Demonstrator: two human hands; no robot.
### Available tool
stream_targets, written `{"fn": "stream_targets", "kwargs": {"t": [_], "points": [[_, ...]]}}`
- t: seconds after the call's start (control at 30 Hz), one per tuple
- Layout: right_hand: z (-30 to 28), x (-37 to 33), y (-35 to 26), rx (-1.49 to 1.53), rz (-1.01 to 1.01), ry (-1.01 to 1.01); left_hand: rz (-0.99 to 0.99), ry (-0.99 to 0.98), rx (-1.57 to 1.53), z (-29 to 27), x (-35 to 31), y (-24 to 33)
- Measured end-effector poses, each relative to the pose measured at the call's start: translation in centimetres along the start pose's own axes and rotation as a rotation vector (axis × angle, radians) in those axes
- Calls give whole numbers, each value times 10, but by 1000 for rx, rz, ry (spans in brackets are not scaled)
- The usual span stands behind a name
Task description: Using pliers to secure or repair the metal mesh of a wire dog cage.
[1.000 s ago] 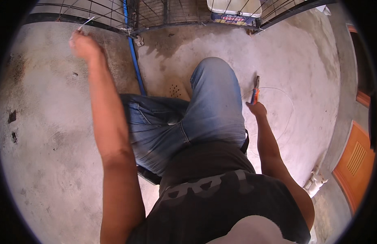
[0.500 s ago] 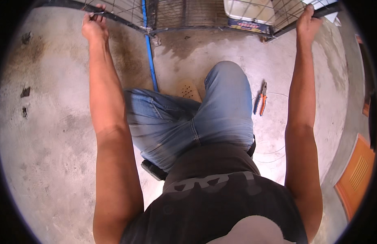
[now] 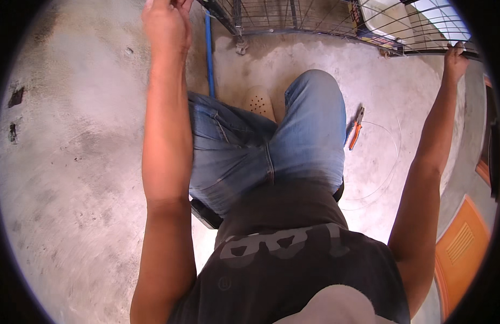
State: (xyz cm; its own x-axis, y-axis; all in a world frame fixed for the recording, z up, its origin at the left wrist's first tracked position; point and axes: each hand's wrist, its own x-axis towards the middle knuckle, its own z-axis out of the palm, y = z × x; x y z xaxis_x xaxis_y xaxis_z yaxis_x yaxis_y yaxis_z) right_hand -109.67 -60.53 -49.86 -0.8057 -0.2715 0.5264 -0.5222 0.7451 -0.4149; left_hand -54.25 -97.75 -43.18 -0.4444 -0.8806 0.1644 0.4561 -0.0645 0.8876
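Note:
A black wire cage stands on the floor at the far side, cut off by the upper edge. My right hand is closed around the black lower frame of its right-hand panel, arm stretched far out. At the upper edge my left hand has its fingers curled beside the black frame of the left-hand panel; the fingertips and the grip point fall outside the picture. Right of my bent knee, combination pliers with orange-and-blue handles lie on the floor, apart from both hands.
A blue pipe runs along the floor by the cage's left corner. Thin wire curves across the concrete past the pliers. Inside the cage shows a whitish tray. An orange panel leans at the right. My perforated clog is ahead.
Both panels have swung: the left one has turned inward with my left hand moving right and farther away; the right one has spread outward with my right hand moving right and nearer.

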Motion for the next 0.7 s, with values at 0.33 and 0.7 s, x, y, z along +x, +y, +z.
{"fn": "stream_targets", "kwargs": {"t": [0.33, 0.7], "points": [[-40, -112, -112, 93, 236, 0, -242, 494, 265, -15, -96, -69], [23, -341, -308, 563, -301, -730, -629, 92, 410, 9, -111, -158]]}}
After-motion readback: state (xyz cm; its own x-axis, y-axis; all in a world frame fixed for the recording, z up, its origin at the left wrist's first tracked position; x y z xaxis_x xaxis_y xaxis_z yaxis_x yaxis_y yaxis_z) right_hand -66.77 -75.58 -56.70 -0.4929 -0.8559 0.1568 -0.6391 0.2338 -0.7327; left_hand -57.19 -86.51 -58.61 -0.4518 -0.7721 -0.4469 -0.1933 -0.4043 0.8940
